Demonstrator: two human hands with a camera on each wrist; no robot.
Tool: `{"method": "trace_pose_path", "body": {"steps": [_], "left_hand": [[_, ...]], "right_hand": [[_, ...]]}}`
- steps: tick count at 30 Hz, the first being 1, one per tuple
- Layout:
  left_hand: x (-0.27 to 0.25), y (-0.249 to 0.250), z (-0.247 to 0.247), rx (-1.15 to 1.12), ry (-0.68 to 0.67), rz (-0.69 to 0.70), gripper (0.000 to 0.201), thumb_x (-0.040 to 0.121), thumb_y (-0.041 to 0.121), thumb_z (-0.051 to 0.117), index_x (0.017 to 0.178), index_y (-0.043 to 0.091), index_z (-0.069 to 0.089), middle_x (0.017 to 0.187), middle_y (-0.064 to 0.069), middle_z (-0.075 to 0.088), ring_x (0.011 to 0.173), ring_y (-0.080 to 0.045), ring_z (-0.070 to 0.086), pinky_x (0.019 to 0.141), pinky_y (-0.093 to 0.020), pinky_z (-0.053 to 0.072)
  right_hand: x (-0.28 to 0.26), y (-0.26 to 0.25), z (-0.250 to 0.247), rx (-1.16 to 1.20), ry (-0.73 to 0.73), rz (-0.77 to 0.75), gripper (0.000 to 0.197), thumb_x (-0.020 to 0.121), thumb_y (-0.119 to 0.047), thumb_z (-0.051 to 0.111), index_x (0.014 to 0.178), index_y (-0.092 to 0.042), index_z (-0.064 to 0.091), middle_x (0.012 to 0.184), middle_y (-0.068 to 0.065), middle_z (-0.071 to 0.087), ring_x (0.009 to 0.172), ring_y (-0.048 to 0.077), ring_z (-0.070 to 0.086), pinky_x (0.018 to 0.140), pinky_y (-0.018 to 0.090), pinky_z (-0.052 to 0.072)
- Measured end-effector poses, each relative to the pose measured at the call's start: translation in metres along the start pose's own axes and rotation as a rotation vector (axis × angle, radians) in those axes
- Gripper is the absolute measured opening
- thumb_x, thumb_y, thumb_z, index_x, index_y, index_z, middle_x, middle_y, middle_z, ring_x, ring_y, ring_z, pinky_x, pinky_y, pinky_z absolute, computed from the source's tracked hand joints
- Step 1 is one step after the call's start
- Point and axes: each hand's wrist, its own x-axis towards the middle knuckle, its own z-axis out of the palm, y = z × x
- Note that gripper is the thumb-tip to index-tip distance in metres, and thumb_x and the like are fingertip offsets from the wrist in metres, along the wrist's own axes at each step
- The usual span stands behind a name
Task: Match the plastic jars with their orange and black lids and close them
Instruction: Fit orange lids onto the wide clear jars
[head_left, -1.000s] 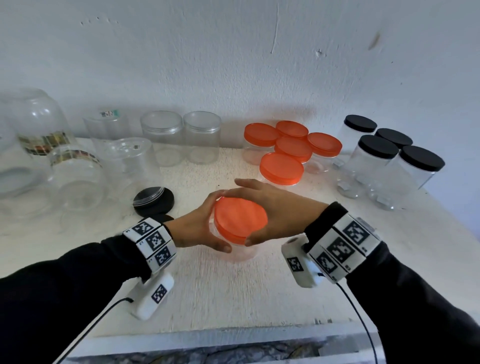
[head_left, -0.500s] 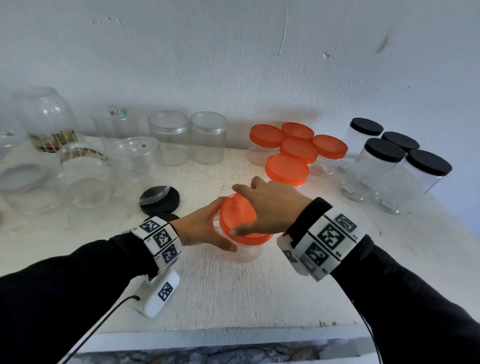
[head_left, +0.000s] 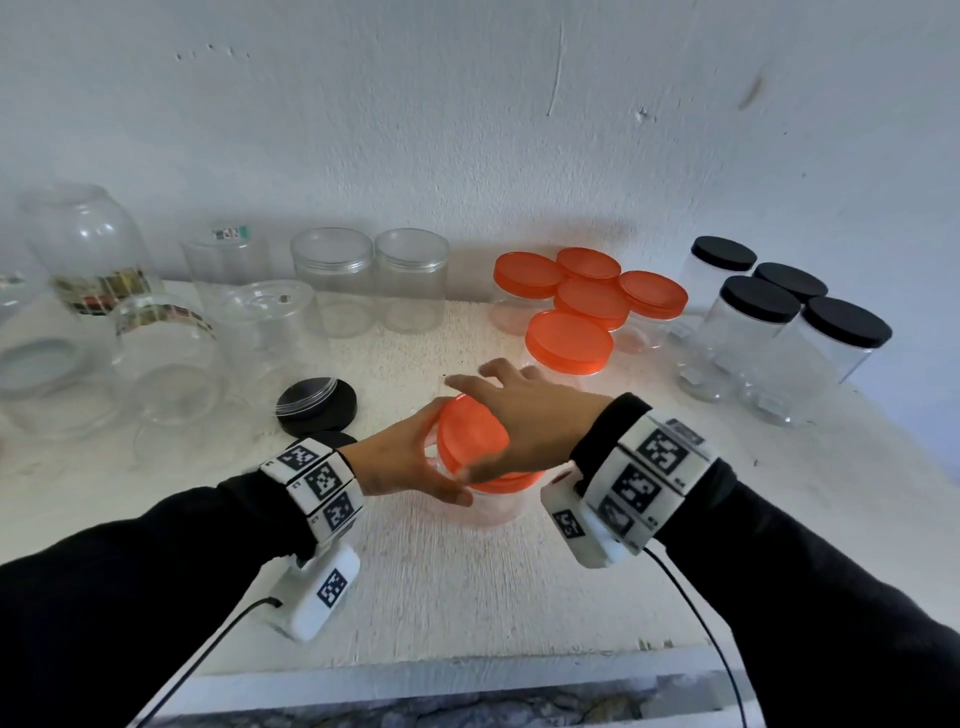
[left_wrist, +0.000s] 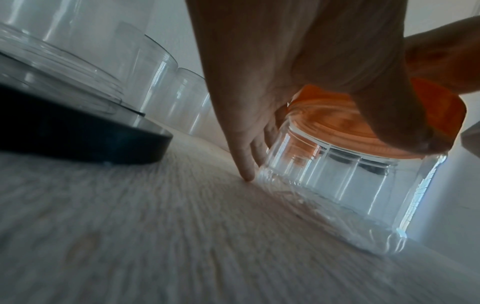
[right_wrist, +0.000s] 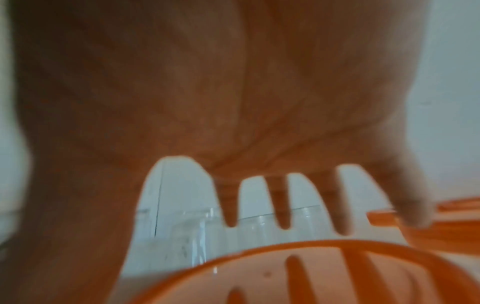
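A clear plastic jar (head_left: 493, 506) stands on the white table near the front middle, with an orange lid (head_left: 470, 436) sitting on its mouth. My left hand (head_left: 410, 462) grips the jar from the left, thumb on the near side and fingers round the far side. The left wrist view shows that jar (left_wrist: 337, 174), its orange lid (left_wrist: 441, 107) and my left hand (left_wrist: 259, 102) with a fingertip down on the table. My right hand (head_left: 519, 415) hovers over the lid with fingers straight and spread. In the blurred right wrist view the right hand (right_wrist: 182, 102) hangs above the orange lid (right_wrist: 311, 277).
Several orange-lidded jars (head_left: 569, 343) stand behind, and several black-lidded jars (head_left: 758, 301) at the back right. Open clear jars (head_left: 410, 280) line the back wall, with larger jars (head_left: 88, 249) at the left. A black lid (head_left: 317, 405) lies left of my hands. The table's front edge (head_left: 467, 670) is close.
My right hand turned on the orange lid, its wrist swinging towards me, and its fingers have now straightened and spread off the lid. The left hand kept hold of the jar.
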Motion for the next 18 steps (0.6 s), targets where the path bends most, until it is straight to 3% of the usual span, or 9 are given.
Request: {"method": "trace_pose_path", "body": {"steps": [2,4,6,8,9,12,15,18], "left_hand": [[-0.001,0.0,0.0,-0.011,-0.004,0.013,0.094,0.057,0.018,0.087,0.127,0.035,0.027,0.123,0.02,0.042,0.117,0.002,0.043,0.092,-0.01,0.039],[-0.002,0.001,0.001,0.009,-0.014,0.023,0.101,0.049,0.034,0.087,0.132,0.036,0.029,0.131,0.014,0.04,0.123,-0.002,0.039,0.1,-0.02,0.037],[-0.001,0.0,0.001,0.02,-0.018,0.035,0.101,0.054,0.028,0.088,0.135,0.034,0.027,0.133,0.012,0.04,0.123,-0.001,0.039,0.1,-0.017,0.035],[-0.002,0.0,0.0,0.016,-0.015,0.012,0.096,0.062,0.013,0.085,0.134,0.032,0.024,0.126,0.017,0.043,0.117,0.003,0.042,0.097,-0.011,0.036],[-0.001,0.0,0.0,0.012,-0.017,0.002,0.097,0.063,0.011,0.083,0.136,0.03,0.022,0.123,0.019,0.043,0.117,0.001,0.043,0.097,-0.014,0.037],[-0.002,0.001,0.0,0.008,-0.021,-0.008,0.097,0.064,0.01,0.082,0.138,0.027,0.021,0.12,0.02,0.044,0.115,-0.002,0.044,0.089,-0.011,0.039],[-0.002,0.002,0.0,0.002,-0.01,-0.002,0.097,0.06,0.015,0.086,0.133,0.03,0.024,0.123,0.016,0.043,0.116,-0.002,0.043,0.088,-0.011,0.038],[-0.002,0.003,0.001,0.007,-0.012,0.012,0.106,0.049,0.029,0.088,0.135,0.028,0.026,0.127,0.015,0.041,0.118,-0.001,0.042,0.09,-0.013,0.038]], "right_hand": [[-0.003,0.003,-0.006,0.024,-0.102,-0.095,0.096,0.072,-0.04,0.075,0.143,-0.046,0.01,0.15,-0.006,0.009,0.134,0.027,0.019,0.1,0.048,0.035],[-0.003,0.004,-0.008,-0.006,-0.109,-0.106,0.09,0.072,-0.03,0.074,0.139,-0.048,0.018,0.145,-0.007,0.017,0.126,0.025,0.025,0.095,0.045,0.041],[-0.001,0.003,-0.003,-0.03,-0.032,-0.06,0.083,0.071,-0.041,0.072,0.138,-0.048,0.022,0.138,-0.003,0.026,0.118,0.026,0.032,0.09,0.043,0.044],[0.0,-0.003,0.003,-0.084,0.057,0.034,0.083,0.071,-0.062,0.064,0.14,-0.042,0.022,0.132,0.003,0.032,0.115,0.03,0.039,0.086,0.041,0.044],[0.001,-0.007,0.006,-0.125,0.091,0.083,0.085,0.071,-0.07,0.057,0.141,-0.038,0.022,0.131,0.006,0.034,0.115,0.032,0.043,0.086,0.042,0.043],[0.0,-0.009,0.009,-0.17,0.118,0.147,0.093,0.07,-0.078,0.049,0.145,-0.031,0.018,0.139,0.01,0.031,0.122,0.035,0.041,0.094,0.047,0.039],[-0.004,-0.001,0.0,-0.053,0.022,0.009,0.092,0.071,-0.058,0.068,0.144,-0.04,0.016,0.152,-0.001,0.011,0.135,0.031,0.02,0.104,0.051,0.032],[-0.005,0.004,-0.005,0.032,-0.069,-0.061,0.087,0.071,-0.039,0.076,0.14,-0.047,0.024,0.147,-0.006,0.019,0.127,0.026,0.032,0.099,0.045,0.04]]}}
